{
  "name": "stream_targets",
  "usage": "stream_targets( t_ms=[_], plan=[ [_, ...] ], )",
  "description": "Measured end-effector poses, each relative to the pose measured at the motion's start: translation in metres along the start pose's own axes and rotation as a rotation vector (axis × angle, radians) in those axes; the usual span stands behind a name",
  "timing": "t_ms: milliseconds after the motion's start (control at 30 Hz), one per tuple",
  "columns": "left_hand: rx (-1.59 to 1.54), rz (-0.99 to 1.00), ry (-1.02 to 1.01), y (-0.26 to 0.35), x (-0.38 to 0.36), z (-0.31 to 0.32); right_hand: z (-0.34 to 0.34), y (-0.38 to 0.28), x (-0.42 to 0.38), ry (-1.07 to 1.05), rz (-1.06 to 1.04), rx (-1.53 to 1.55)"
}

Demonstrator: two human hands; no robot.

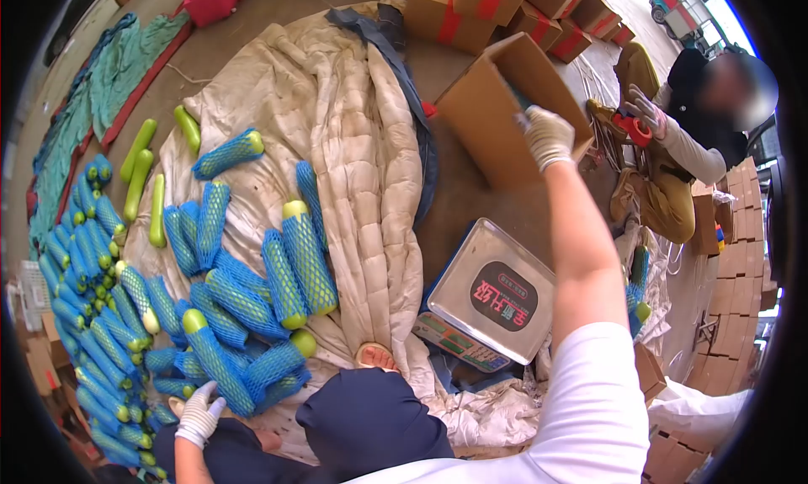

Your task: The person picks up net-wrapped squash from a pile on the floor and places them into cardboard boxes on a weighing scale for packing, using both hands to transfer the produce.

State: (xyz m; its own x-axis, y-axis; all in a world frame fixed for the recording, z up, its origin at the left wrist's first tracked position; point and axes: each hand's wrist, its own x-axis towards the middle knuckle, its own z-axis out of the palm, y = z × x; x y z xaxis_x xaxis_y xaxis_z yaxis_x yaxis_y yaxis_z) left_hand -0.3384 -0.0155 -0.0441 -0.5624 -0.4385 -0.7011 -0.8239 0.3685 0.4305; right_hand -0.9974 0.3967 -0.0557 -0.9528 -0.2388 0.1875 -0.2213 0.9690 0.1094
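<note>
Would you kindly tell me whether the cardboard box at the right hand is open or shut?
Open: inner walls of the cardboard box show beside the right hand.

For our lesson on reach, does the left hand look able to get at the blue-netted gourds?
Probably yes: the left hand is close beside the blue-netted gourds, with nothing visible blocking the way.

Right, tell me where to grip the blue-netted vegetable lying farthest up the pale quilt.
Probably around the middle of the blue-netted vegetable, from above, closing across its length: it is long, lies on its side on the pale quilt, and nothing rests on it.
</note>
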Motion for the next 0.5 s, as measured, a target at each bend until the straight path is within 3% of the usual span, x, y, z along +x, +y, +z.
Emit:
stream_targets(
  t_ms=[100,267,367,400,500],
  plan=[
    [0.023,-0.042,0.004,0.014,-0.007,0.0,0.029,-0.03,-0.022,0.016,0.055,0.061],
    [0.014,0.108,0.013,-0.014,-0.002,0.005,-0.013,-0.027,-0.076,-0.022,-0.202,0.265],
    [0.043,0.217,-0.012,-0.005,-0.001,0.004,-0.041,-0.004,-0.165,-0.146,-0.273,0.35],
    [-0.059,0.187,-0.052,0.003,-0.004,0.004,-0.046,0.012,-0.203,-0.137,-0.257,0.317],
    [0.05,0.309,-0.073,-0.019,0.003,-0.01,-0.059,0.072,-0.309,-0.014,-0.099,0.35]
  ],
)
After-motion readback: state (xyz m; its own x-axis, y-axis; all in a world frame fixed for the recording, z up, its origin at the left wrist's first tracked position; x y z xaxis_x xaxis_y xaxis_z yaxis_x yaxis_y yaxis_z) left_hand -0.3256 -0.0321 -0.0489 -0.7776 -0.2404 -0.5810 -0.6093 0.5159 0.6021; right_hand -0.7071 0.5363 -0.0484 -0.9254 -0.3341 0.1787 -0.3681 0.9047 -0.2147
